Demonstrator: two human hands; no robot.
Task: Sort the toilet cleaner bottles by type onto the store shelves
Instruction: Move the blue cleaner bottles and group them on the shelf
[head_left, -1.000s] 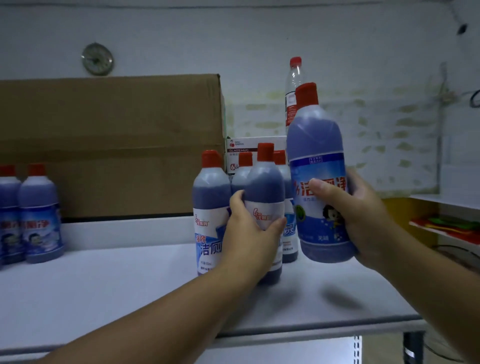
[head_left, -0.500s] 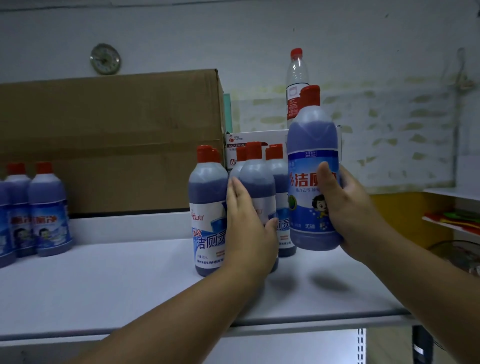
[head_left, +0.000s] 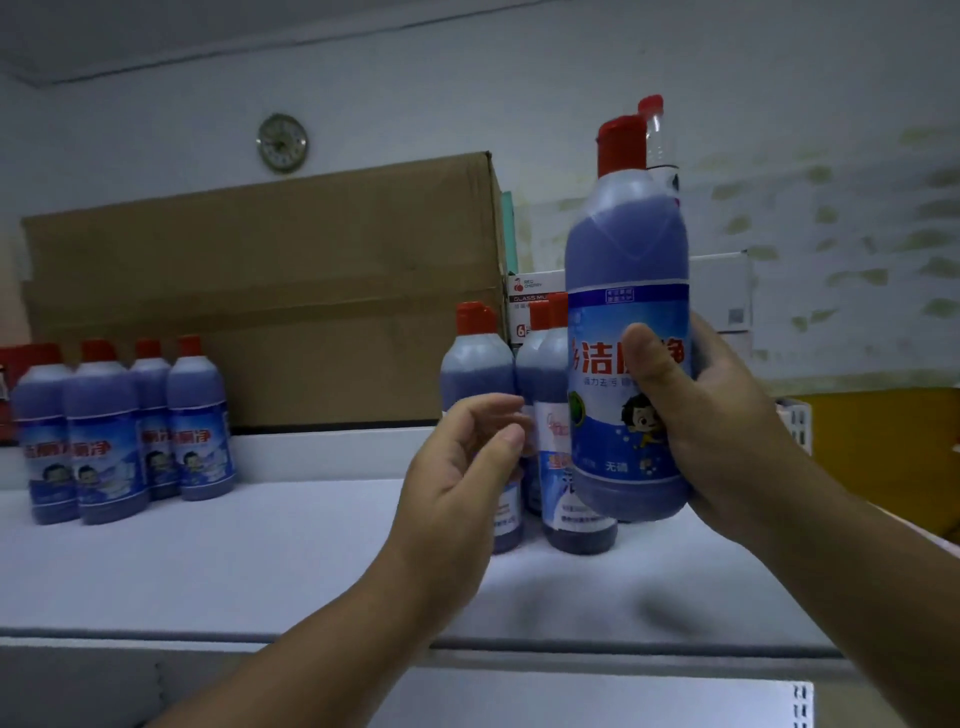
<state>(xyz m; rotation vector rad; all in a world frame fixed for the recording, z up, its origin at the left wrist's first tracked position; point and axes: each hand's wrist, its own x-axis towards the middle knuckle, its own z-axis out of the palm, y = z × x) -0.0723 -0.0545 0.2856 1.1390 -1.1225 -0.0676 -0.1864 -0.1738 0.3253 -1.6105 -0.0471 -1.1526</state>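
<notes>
Toilet cleaner bottles (head_left: 200, 415): four at left, three visible at centre, one held. Clear drink bottle (head_left: 658, 140): one. Cardboard box (head_left: 260, 291): one. Wall clock (head_left: 282, 143): one.

two bare arms of one person show, the left forearm (head_left: 322, 639) at 7 o'clock and the right forearm (head_left: 872, 561) at 4 o'clock, both uncovered as far as the frame edge. the left hand (head_left: 457, 467) and right hand (head_left: 727, 431) are bare too; fingernails look short, though motion blur softens them
</notes>
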